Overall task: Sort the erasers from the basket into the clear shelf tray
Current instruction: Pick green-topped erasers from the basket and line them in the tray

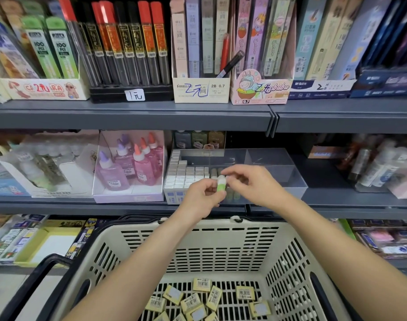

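A clear shelf tray point(283, 172) stands on the middle shelf, its left compartment packed with rows of white erasers point(186, 174). In front of the tray, my left hand point(203, 198) and my right hand point(251, 184) both pinch one eraser with a green sleeve point(221, 185), held upright. A few more green-sleeved erasers point(232, 194) stand in the tray just behind my hands, partly hidden. Below, a beige plastic basket point(221, 246) holds several yellow-wrapped erasers point(201, 284) scattered on its floor.
Pink and purple glue bottles point(130, 163) sit in a box left of the tray. The tray's right compartment point(281, 167) holds nothing. The basket's black handle point(45, 272) arcs at lower left. Pencil and lead boxes fill the upper shelf point(133, 114).
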Available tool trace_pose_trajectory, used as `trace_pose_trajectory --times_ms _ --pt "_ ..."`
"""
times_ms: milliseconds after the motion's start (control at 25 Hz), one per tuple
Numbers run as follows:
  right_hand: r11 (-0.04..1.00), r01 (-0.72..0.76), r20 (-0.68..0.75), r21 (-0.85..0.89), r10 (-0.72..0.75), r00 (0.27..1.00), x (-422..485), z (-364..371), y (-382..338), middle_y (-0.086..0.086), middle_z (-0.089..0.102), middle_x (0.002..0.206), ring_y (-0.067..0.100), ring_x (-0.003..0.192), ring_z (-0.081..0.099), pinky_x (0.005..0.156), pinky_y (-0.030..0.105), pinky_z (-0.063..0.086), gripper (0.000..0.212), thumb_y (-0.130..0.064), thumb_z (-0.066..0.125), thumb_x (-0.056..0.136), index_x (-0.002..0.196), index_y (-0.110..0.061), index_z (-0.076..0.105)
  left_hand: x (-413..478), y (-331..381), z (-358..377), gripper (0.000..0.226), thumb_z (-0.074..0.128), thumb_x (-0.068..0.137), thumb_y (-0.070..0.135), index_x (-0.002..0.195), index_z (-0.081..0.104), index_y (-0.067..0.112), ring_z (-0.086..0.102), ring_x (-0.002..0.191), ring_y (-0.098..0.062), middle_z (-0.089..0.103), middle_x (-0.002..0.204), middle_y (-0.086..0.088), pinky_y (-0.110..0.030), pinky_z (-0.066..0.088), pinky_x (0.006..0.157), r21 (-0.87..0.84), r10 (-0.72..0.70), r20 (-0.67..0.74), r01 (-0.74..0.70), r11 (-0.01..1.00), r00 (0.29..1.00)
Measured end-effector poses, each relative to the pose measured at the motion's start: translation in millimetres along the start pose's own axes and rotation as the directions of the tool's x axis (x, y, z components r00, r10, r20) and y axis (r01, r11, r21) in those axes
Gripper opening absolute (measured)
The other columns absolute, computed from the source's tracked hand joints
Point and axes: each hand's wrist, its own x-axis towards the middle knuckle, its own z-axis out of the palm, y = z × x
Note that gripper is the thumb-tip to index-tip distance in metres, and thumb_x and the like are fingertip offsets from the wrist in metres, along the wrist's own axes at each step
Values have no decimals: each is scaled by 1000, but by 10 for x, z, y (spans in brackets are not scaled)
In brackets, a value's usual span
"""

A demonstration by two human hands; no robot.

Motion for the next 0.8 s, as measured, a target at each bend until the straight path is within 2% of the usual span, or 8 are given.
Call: trace_pose_trajectory --times_ms 120,240,320,400,480,520,600,800 --pt "999 -15 33 37 14 999 -72 -25 -56 -10 63 85 2 73 55 71 17 44 17 -17 59 87 101 -20 69 37 31 84 19 61 88 7 84 60 25 56 75 -8 59 81 3 -19 54 67 25 16 26 -16 1000 1000" --pt "999 -37 79 0 37 996 -85 -117 -65 -10 62 80 3 71 56 66 11 43 13 -21 60 88 99 -24 67 65 68 156 13 62 88 8 87 61 21 56 79 -14 60 83 1 -35 54 80 77 16 57 -20 997 998" --pt "998 -63 67 -27 64 996 -30 -217 -47 -6 66 80 9 74 61 70 17 47 8 -23 60 88 92 -24 67 80 91 160 13 62 87 8 99 63 15 56 82 -12 60 89 2 -29 53 82 79 30 27 -32 996 999" --pt "989 -144 -59 -36 142 988 82 -339 19 -6 67 78 11 73 63 71 21 48 6 -22 61 87 87 -26 66 97 90 85 22 62 87 11 109 60 14 54 79 -4 57 92 7 -14 49 75 107 51 -72 -43 993 996" --pt "970 -212 -170 -116 191 967 207 -407 108 -10 64 75 10 71 60 69 20 45 10 -17 59 86 87 -25 65 85 78 -39 22 61 87 10 107 57 19 52 79 -1 55 92 9 -14 48 75 94 58 -184 -42 995 981" --pt "962 -219 -170 -163 191 967 255 -397 139 -14 61 72 9 70 58 68 20 44 13 -13 57 85 87 -24 64 77 61 -102 21 60 88 8 105 56 19 52 79 -2 55 92 7 -18 48 78 66 53 -225 -39 997 973" --pt "949 -219 -105 -227 200 974 317 -296 175 -17 60 72 11 73 58 70 22 46 15 -11 54 86 87 -24 63 43 19 -206 18 58 88 6 100 57 19 53 81 -7 55 92 4 -27 49 81 19 33 -269 -28 999 963" --pt "906 -272 51 -324 304 951 438 -82 198 7 69 104 25 94 62 86 31 50 23 -7 46 89 99 -17 64 -47 -74 -326 15 56 89 4 97 60 16 54 85 -13 59 90 1 -36 50 86 -9 24 -288 -27 1000 957"
